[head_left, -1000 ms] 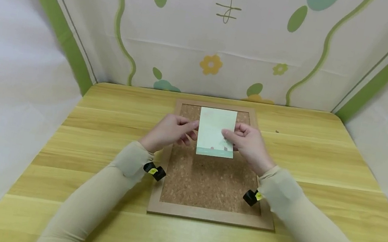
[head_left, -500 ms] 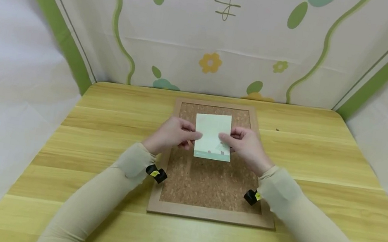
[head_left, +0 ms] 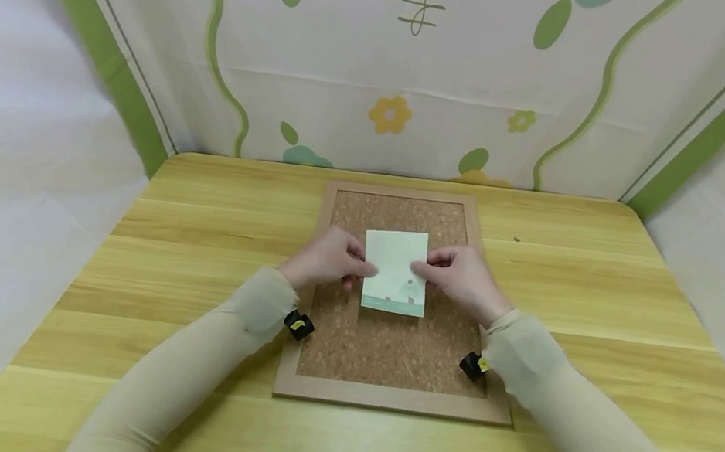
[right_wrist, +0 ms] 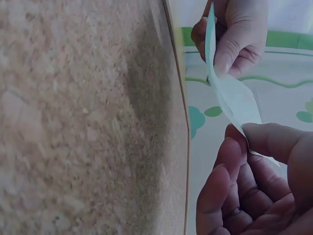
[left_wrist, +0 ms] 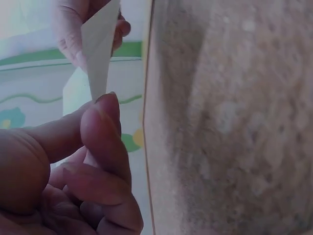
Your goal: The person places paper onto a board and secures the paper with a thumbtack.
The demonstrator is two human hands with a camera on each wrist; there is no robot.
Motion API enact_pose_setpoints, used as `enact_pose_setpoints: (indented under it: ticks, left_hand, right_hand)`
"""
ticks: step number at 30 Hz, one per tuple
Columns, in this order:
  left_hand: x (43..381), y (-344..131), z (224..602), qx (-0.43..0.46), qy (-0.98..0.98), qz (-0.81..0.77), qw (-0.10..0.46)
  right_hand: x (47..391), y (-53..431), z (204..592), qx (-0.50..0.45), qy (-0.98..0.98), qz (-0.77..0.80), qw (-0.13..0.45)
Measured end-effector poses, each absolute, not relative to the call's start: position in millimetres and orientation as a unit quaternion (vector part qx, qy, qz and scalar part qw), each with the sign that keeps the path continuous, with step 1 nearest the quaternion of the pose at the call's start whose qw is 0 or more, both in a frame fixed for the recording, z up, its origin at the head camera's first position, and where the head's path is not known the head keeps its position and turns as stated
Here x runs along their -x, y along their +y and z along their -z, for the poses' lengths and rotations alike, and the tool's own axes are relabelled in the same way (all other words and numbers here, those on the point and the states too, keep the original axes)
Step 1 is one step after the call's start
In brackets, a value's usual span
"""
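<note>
A pale green sheet of note paper (head_left: 395,262) with a darker green band and small printed figures along its lower edge is held over the cork board (head_left: 385,354). My left hand (head_left: 329,259) pinches its left edge between thumb and fingers. On the opposite edge, my right hand (head_left: 463,278) has its thumb on the front and its fingers behind. In the right wrist view the paper (right_wrist: 234,98) bows between the two hands, apart from the cork, and casts a shadow on it. The left wrist view shows the paper (left_wrist: 100,49) nearly edge-on.
A light wooden frame (head_left: 393,399) borders the cork board, which lies on a yellow wood-grain table (head_left: 206,234). Behind the table hangs a white cloth (head_left: 334,42) printed with flowers and green lines. White cloth sides stand left and right.
The paper has come down and nearer along the board, both hands moving with it. My left hand, at first just beside the left edge, now pinches it with the thumb on the front.
</note>
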State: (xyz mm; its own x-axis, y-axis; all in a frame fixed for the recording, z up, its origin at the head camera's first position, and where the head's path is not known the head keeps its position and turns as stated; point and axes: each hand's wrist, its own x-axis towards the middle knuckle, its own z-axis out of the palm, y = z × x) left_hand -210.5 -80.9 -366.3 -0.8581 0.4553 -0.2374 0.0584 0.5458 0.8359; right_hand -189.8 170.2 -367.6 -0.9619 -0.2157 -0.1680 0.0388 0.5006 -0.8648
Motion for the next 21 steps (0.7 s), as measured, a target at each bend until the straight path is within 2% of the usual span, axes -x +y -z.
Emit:
enact_pose_setpoints:
  ticks: [5, 8, 16, 21]
  left_hand:
    - [214, -79, 369, -0.146, 0.859, -0.43, 0.238]
    - [214, -79, 369, -0.138, 0.87, -0.415, 0.228]
    - [200, -76, 363, -0.219, 0.955, -0.174, 0.098]
    - [197, -73, 364, -0.258, 0.959, -0.095, 0.076]
  right_hand:
    - [192, 170, 371, 0.052, 0.867, 0.48, 0.122]
    - [194, 170, 374, 0.058, 0.872, 0.47, 0.12]
    - [199, 170, 379, 0.06, 0.886, 0.445, 0.113]
    - [201, 170, 378, 0.072, 0.898, 0.418, 0.119]
